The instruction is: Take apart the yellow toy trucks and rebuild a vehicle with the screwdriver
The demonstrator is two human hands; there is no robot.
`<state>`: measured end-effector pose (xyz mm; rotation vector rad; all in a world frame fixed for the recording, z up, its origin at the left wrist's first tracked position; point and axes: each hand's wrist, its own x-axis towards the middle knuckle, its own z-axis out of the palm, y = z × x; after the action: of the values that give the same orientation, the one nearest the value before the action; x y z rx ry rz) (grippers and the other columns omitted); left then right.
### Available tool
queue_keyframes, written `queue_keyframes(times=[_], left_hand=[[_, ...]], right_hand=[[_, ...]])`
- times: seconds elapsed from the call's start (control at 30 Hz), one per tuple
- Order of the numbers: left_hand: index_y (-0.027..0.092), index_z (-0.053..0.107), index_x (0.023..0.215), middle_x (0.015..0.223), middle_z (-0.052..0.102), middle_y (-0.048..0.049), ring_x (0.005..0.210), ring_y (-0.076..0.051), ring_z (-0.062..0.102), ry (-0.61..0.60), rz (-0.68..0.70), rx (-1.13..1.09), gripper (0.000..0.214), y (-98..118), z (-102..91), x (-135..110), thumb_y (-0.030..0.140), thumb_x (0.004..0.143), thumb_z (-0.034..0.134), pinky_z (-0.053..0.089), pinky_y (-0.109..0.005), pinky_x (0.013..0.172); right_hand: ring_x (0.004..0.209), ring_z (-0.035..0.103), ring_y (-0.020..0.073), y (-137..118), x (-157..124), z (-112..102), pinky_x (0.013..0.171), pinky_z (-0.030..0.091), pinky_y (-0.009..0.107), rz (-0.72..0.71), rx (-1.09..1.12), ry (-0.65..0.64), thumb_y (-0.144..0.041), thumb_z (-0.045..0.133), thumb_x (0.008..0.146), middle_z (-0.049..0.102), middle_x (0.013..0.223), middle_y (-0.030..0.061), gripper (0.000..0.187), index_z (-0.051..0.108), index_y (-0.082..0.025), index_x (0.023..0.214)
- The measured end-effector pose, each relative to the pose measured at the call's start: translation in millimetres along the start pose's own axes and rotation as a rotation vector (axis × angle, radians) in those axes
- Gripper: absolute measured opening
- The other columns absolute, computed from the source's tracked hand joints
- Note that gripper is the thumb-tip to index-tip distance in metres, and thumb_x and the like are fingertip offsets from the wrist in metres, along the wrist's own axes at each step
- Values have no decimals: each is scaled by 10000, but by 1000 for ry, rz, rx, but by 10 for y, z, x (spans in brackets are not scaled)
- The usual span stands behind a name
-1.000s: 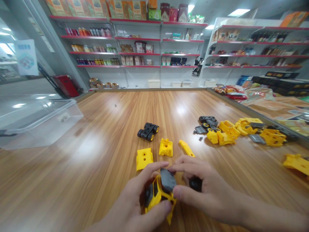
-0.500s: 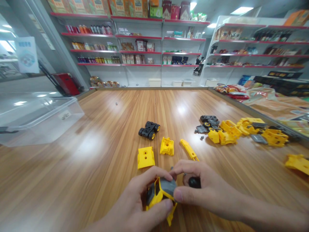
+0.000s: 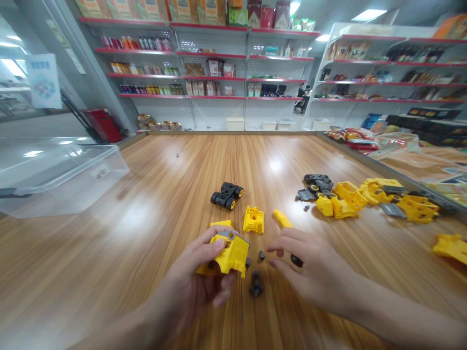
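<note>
My left hand (image 3: pixel 193 287) is closed round a yellow toy vehicle body (image 3: pixel 226 255) with a grey piece at its top, held just above the wooden table (image 3: pixel 146 233). My right hand (image 3: pixel 314 274) hovers a short way to the right, apart from the body. Its thumb and forefinger reach out, and a small black piece (image 3: pixel 296 261) is tucked under its other fingers. Two small black parts (image 3: pixel 255 284) (image 3: pixel 261 254) lie on the table between the hands.
Beyond the hands lie a black wheeled chassis (image 3: pixel 226 194), a yellow block (image 3: pixel 253 219), a yellow strip (image 3: pixel 281 218) and a flat yellow plate (image 3: pixel 220 223). A heap of yellow and grey parts (image 3: pixel 346 199) sits at right. A clear plastic bin (image 3: pixel 54 175) stands at left.
My right hand has let go of the yellow body and drawn to the right. My left hand has turned the body and moved it left and up. Small black parts now lie between the hands.
</note>
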<state>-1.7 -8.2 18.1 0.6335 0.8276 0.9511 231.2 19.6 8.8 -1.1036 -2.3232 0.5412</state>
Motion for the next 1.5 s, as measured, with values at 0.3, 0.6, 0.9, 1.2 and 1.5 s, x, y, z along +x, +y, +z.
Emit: queue_keyframes(times=[0.3, 0.6, 0.9, 1.2, 1.5], left_hand=[[94, 597, 1018, 772, 575, -64, 473, -67, 427, -40, -191, -194, 347, 5, -96, 89, 398, 933, 455, 274, -145, 331], [172, 458, 1295, 657, 508, 11, 503, -81, 432, -224, -77, 95, 542, -24, -68, 0, 336, 815, 649, 376, -134, 370], [217, 545, 1112, 988, 653, -31, 893, -175, 623, -186, 141, 890, 311, -75, -17, -27, 297, 835, 662, 511, -280, 774], [222, 551, 1079, 988, 655, -28, 840, -170, 639, -244, 468, 1147, 311, -78, -27, -18, 229, 790, 666, 523, -262, 718], [282, 440, 1234, 1081, 635, -36, 903, -172, 658, -303, 478, 1027, 386, -144, -123, -3, 225, 881, 587, 541, -276, 754]], right_hand=[[763, 610, 201, 41, -23, 44, 665, 417, 323, 170, -265, -217, -241, 627, 839, 642, 825, 22, 48, 642, -203, 865], [751, 627, 183, 19, -20, 21, 658, 449, 309, 139, -143, -101, -148, 558, 859, 671, 807, 14, 94, 631, -205, 838], [833, 687, 96, -134, -12, -19, 770, 529, 173, -186, 257, 247, -71, 635, 847, 735, 930, -4, 253, 684, -205, 1056], [826, 702, 119, -105, -29, 108, 765, 559, 200, -236, 348, 179, -78, 643, 864, 745, 919, 14, 209, 691, -195, 1030], [747, 593, 146, -143, -51, 6, 654, 506, 268, -126, 242, 150, -148, 629, 831, 608, 873, 27, 338, 581, -189, 1162]])
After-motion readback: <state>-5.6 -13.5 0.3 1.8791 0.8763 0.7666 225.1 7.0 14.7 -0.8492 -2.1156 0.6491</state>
